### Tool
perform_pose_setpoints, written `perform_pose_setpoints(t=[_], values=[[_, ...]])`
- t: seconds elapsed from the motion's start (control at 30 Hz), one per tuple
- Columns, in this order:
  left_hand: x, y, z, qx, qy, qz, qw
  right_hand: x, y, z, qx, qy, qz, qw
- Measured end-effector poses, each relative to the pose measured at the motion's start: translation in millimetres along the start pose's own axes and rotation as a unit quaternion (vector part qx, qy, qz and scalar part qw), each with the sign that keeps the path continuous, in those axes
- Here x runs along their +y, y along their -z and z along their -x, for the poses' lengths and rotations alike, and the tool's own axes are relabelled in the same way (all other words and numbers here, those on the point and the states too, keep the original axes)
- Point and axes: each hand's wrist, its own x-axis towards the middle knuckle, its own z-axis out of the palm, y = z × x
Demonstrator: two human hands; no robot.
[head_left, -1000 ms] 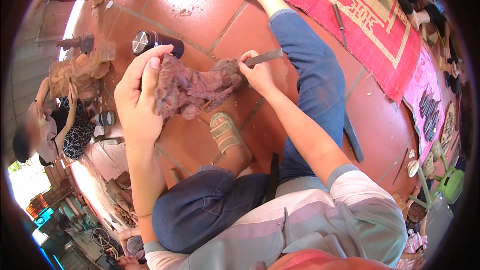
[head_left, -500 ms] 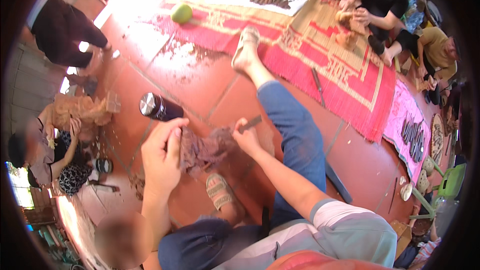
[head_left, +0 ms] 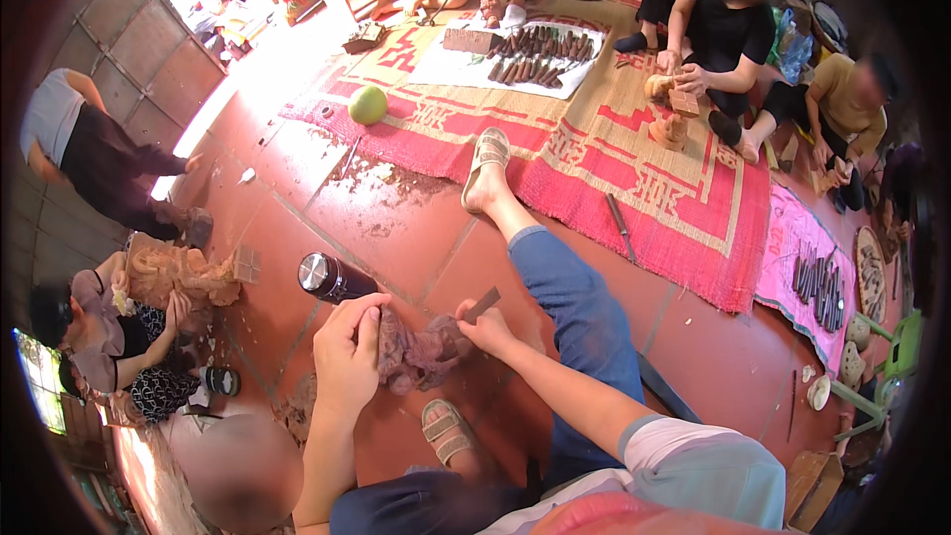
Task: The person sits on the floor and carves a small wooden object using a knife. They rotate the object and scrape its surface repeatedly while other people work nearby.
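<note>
The left grip (head_left: pixel 347 352) is closed on the left end of a reddish-brown, rough-surfaced carved piece (head_left: pixel 416 352), which sits between the two grips, above the red square-tiled floor (head_left: pixel 446 250). The right grip (head_left: pixel 483 327) clasps a flat, dark grey, straight-edged bar (head_left: pixel 483 303), whose free end juts up and to the right; its other end is hidden, so contact with the carving cannot be told. Just beyond the left grip lies a dark cylindrical bottle with a silver lid (head_left: pixel 335 278). Below the grips is a foot in a beige strapped sandal (head_left: pixel 449 432). Well beyond both, a green round fruit (head_left: pixel 368 105) rests on a red-and-tan woven mat (head_left: pixel 567 190).
</note>
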Motion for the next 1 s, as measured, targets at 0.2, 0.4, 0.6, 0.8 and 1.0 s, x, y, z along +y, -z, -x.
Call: perform_pose_setpoints(t=[0.2,0.4,0.6,0.8,1.0], values=[[2,1,-3,-0.005,-0.007,-0.006,1.000,-3,1,-9,-0.013,0.005,0.004,1.000],[0,0,-2,-0.005,-0.011,-0.006,1.000,5,-2,-6,0.039,0.040,-0.011,0.998],[0,1,-3,-0.007,-0.017,-0.002,1.000,7,-10,-8,0.042,0.028,-0.008,0.999],[0,1,-2,-0.006,-0.015,-0.007,1.000,5,-7,-8,0.042,0.014,0.002,0.999],[1,1,-3,-0.012,-0.006,-0.006,1.000,6,-7,-10,0.049,0.010,-0.003,0.999]])
